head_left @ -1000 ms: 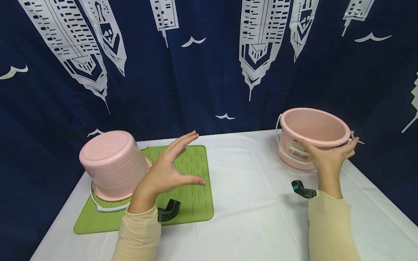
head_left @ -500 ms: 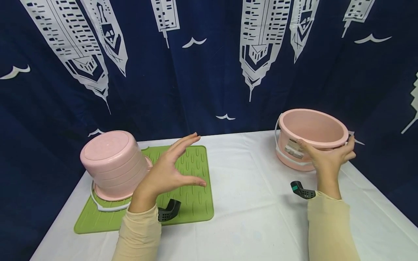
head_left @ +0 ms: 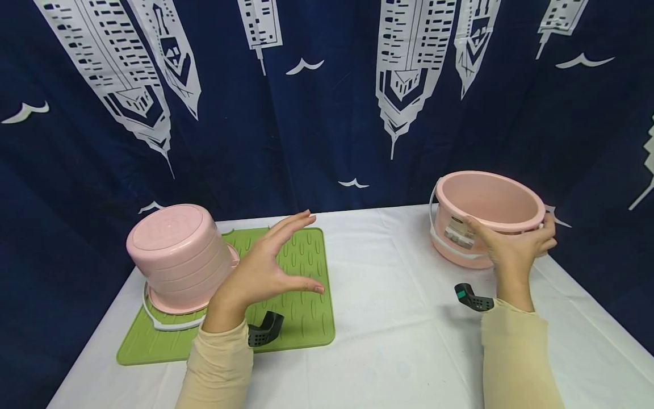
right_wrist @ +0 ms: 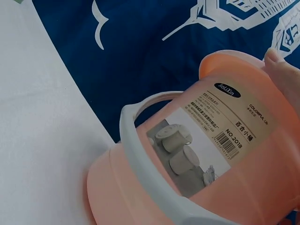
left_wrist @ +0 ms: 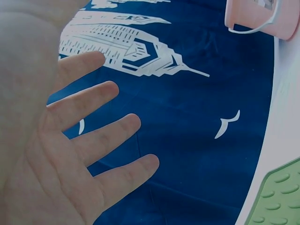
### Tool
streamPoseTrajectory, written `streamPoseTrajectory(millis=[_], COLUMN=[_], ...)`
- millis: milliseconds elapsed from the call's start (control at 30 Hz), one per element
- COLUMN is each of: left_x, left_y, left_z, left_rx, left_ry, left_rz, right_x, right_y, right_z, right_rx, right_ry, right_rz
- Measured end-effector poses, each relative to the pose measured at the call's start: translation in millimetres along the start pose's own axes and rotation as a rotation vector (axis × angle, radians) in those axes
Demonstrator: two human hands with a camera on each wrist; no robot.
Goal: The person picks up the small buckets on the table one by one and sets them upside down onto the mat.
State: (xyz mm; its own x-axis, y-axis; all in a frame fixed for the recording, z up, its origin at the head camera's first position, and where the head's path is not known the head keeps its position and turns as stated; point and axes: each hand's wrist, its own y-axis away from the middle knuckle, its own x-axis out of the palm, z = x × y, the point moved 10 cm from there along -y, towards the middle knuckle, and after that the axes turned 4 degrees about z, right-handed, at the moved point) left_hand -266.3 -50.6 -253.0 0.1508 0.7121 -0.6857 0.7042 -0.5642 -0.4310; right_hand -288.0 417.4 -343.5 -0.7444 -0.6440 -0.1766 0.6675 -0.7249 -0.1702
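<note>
Head view: mouth-up pink plastic bucket (head_left: 480, 211) at right of white tablecloth (head_left: 388, 295), right hand (head_left: 513, 247) gripping its near side.
Left hand (head_left: 255, 275) unclosed, thumb and fingers apart, above green ridged mat (head_left: 306, 318), near overturned pink bucket (head_left: 176, 258) on that mat.

The right hand (head_left: 513, 247) grips a round pink plastic bucket (head_left: 480, 207) by its rim, mouth up, near the back right of the white tablecloth (head_left: 388, 307); its white handle (right_wrist: 145, 164) hangs down the side below a printed label (right_wrist: 213, 140) reading "COLORFUL Life" and "NO.2018". A second pink bucket (head_left: 176, 261) stands upside down on a green textured mat (head_left: 306, 318) at left, its pale handle (head_left: 176, 326) lying toward the near side, with the left hand (head_left: 258, 272) poised near it, thumb and fingers spread apart.
</note>
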Motion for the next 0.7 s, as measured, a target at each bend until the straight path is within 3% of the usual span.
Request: streamPoseTrajectory(millis=[300,467,700], left_x=[1.8,0.3,-3.9], left_y=[-1.4,-1.0,-0.3], left_z=[-0.5,0.5,4.7], left_rx=[0.003,-0.004,-0.019], left_ry=[-0.01,-0.002,0.004], left_rz=[0.01,0.0,-0.039], right_x=[12.6,31.8,58.5], right_y=[8,20,41], right_z=[24,42,70], right_rx=[-0.055,-0.057,-0.14], right_ry=[0.003,-0.006,-0.007], right_rz=[0.091,0.197,0.353])
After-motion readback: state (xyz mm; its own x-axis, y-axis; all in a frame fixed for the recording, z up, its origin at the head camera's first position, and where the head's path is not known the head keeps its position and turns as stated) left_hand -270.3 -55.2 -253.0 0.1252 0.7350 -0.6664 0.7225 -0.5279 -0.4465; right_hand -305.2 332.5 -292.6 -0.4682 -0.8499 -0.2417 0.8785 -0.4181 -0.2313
